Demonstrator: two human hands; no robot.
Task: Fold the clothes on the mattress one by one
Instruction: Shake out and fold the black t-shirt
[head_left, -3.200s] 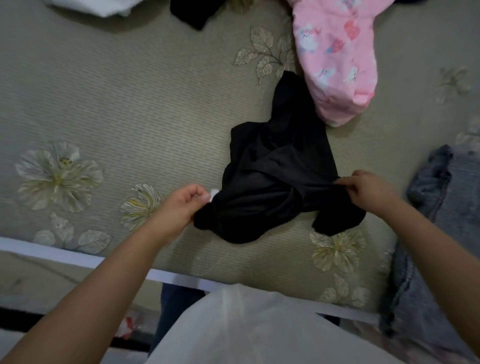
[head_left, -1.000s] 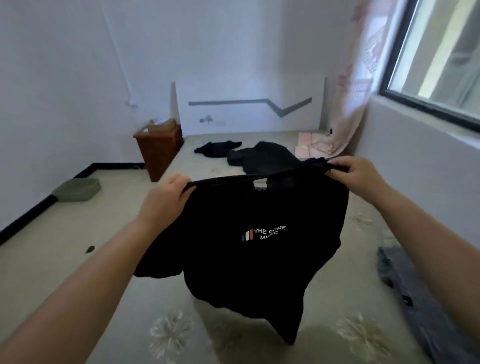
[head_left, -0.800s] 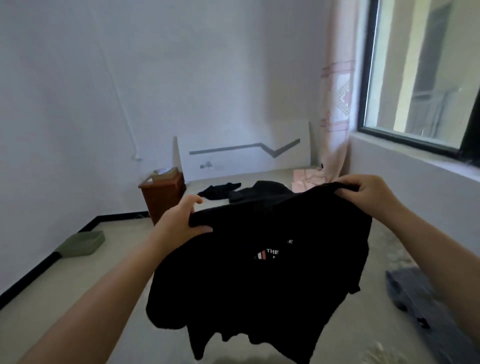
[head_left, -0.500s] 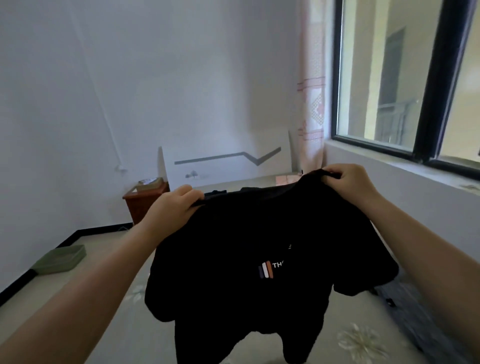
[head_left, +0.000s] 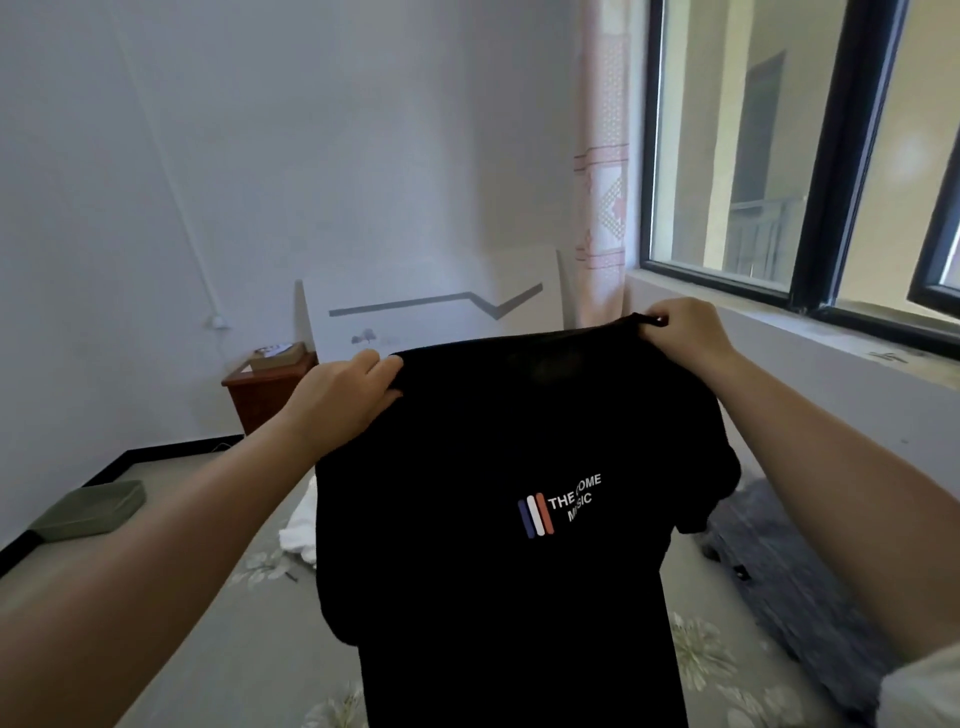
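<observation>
A black T-shirt (head_left: 467, 597) with a small striped logo and white lettering hangs spread out in the air above the flowered mattress (head_left: 218, 639). My left hand (head_left: 343, 400) grips its left shoulder and my right hand (head_left: 680, 332) pinches its right shoulder. The shirt hides the middle of the mattress behind it. A white garment (head_left: 298, 530) lies on the mattress to the left of the shirt, and a grey denim garment (head_left: 789, 587) lies to the right.
A white headboard (head_left: 431, 312) stands at the far end, with a brown bedside cabinet (head_left: 265, 389) left of it. A green cushion (head_left: 88, 509) lies on the floor at left. A window (head_left: 779, 156) and its sill run along the right wall.
I lifted the crumpled black shirt off the mattress and raised it by its shoulders. Over the last second it has opened out and now hangs flatter, with the logo showing.
</observation>
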